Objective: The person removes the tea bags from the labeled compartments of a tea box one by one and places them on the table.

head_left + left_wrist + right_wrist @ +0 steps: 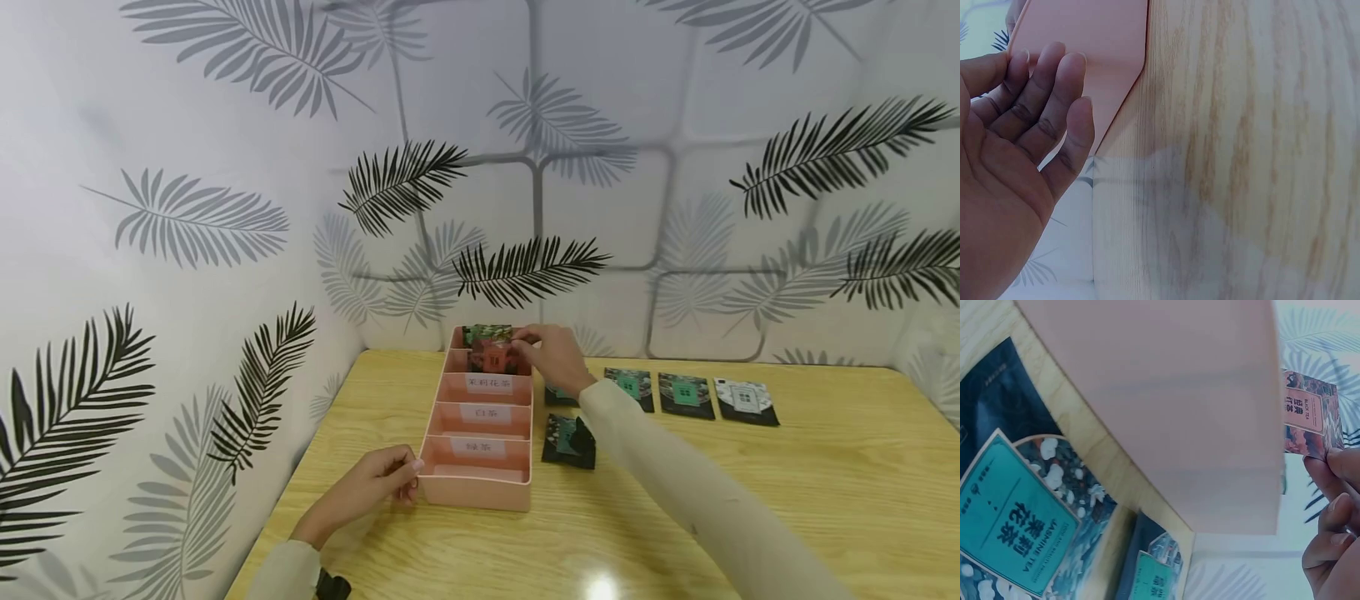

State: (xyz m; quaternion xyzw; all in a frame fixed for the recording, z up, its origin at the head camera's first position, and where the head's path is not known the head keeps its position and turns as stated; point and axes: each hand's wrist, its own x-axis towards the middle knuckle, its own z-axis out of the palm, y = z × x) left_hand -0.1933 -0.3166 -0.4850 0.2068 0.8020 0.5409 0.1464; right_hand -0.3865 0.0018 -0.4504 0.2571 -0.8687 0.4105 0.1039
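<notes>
A long pink divided box (474, 493) stands on the table, with labels on its inner dividers. At its near left corner my left hand (371, 479) grips the rim between thumb and index finger, the other fingers loosely bent. Over a compartment toward the far end, my right hand (555, 358) pinches a black tea sachet (1304, 412) by its edge. This sachet has a red label; the box wall hides its lower part in the right wrist view. Behind it, a green-patterned sachet (480, 332) shows in the farthest compartment.
Right of the box lie a jasmine tea sachet (1022, 519) and another green-labelled sachet (1152, 575), partly covered by my arm in the head view. Farther right are two green-labelled sachets (633, 387) (686, 394) and a white-labelled sachet (746, 400). A leaf-patterned curtain (600, 208) hangs behind the table.
</notes>
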